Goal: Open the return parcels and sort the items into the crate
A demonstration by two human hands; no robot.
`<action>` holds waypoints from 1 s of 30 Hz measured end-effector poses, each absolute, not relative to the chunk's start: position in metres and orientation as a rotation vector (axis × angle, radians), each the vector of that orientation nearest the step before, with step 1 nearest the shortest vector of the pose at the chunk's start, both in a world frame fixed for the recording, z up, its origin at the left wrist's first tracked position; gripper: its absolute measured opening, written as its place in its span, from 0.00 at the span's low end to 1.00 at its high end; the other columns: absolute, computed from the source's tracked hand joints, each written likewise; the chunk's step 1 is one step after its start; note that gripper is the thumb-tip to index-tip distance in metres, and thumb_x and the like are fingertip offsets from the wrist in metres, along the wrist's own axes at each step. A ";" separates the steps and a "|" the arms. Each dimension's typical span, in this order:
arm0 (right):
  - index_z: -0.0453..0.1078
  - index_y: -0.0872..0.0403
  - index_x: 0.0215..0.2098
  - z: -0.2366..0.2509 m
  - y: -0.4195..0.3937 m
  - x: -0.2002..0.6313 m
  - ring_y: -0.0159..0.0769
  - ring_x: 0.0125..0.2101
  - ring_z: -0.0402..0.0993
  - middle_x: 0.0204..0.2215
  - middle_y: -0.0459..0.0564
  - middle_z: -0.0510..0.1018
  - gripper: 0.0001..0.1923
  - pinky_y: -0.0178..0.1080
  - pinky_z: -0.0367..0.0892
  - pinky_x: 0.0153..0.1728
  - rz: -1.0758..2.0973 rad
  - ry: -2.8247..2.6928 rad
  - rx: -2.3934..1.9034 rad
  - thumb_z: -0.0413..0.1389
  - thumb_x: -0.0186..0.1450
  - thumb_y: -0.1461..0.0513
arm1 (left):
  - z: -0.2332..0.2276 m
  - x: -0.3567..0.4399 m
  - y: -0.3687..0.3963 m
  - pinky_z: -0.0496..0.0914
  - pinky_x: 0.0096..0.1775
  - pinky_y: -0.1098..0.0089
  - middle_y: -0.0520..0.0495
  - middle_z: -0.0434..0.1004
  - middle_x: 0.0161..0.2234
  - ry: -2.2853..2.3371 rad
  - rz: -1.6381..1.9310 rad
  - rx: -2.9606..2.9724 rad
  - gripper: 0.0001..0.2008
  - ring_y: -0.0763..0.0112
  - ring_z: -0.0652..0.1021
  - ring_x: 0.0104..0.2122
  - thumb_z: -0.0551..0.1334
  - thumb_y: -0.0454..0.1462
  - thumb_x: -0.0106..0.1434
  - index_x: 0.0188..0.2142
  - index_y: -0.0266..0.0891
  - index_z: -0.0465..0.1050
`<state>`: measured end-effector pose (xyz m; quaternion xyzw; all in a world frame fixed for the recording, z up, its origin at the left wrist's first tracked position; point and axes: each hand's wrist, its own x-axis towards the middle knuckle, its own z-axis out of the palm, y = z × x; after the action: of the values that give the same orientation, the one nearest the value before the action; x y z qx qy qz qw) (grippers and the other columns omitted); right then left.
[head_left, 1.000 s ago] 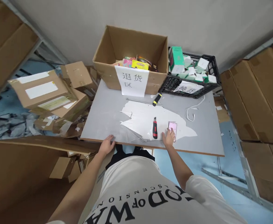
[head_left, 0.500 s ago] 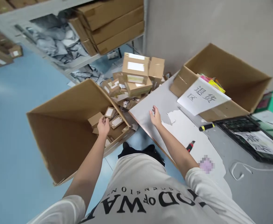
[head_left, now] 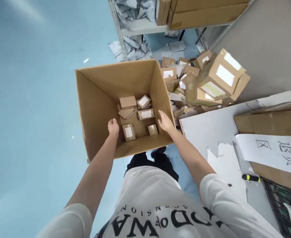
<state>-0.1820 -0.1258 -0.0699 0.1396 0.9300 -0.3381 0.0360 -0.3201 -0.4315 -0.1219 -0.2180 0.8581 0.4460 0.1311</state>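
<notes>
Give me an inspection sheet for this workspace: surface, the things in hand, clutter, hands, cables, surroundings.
Surface: grey table at right, white patch where its coating has peeled.
Things in hand: open cardboard box on the blue floor, several small taped parcels at its bottom.
Clutter: heap of parcels between box and table; yellow-and-black cutter on the table.
Hands: left hand curled inside the box, nothing seen in it; right hand open at the box's right wall.
Cables: nothing seen.
Surroundings: shelf with cartons and crumpled grey bags; labelled carton.
</notes>
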 end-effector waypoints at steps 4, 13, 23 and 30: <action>0.49 0.57 0.65 -0.109 -0.131 -0.199 0.47 0.62 0.53 0.63 0.58 0.57 0.33 0.52 0.53 0.61 -0.972 2.700 0.596 0.49 0.62 0.67 | -0.155 -0.321 -0.457 0.65 0.56 0.55 0.34 0.70 0.53 2.450 1.220 -0.774 0.25 0.55 0.71 0.54 0.48 0.48 0.66 0.54 0.33 0.64; 0.49 0.58 0.64 -0.160 -0.125 -0.221 0.48 0.63 0.48 0.63 0.60 0.54 0.31 0.54 0.51 0.62 -0.983 2.607 0.769 0.49 0.63 0.65 | -0.183 -0.301 -0.457 0.61 0.59 0.57 0.35 0.66 0.57 2.397 1.205 -0.831 0.27 0.56 0.68 0.57 0.48 0.49 0.67 0.57 0.33 0.62; 0.49 0.58 0.64 -0.205 -0.116 -0.218 0.49 0.63 0.50 0.63 0.61 0.54 0.31 0.55 0.52 0.61 -0.986 2.545 0.793 0.49 0.63 0.64 | -0.210 -0.288 -0.420 0.60 0.59 0.57 0.34 0.67 0.57 2.378 1.147 -0.784 0.27 0.55 0.67 0.58 0.50 0.49 0.66 0.57 0.32 0.62; 0.51 0.58 0.63 -0.249 -0.130 -0.216 0.48 0.62 0.53 0.62 0.62 0.57 0.30 0.54 0.53 0.60 -0.987 2.473 0.876 0.48 0.64 0.64 | -0.260 -0.290 -0.406 0.60 0.59 0.55 0.33 0.67 0.57 2.316 1.091 -0.542 0.33 0.55 0.67 0.58 0.40 0.54 0.68 0.58 0.31 0.60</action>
<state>-0.2156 -0.1303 -0.2490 0.3082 0.8696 -0.3471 0.1684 -0.2896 -0.4063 -0.2605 -0.1999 0.8548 0.4025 0.2595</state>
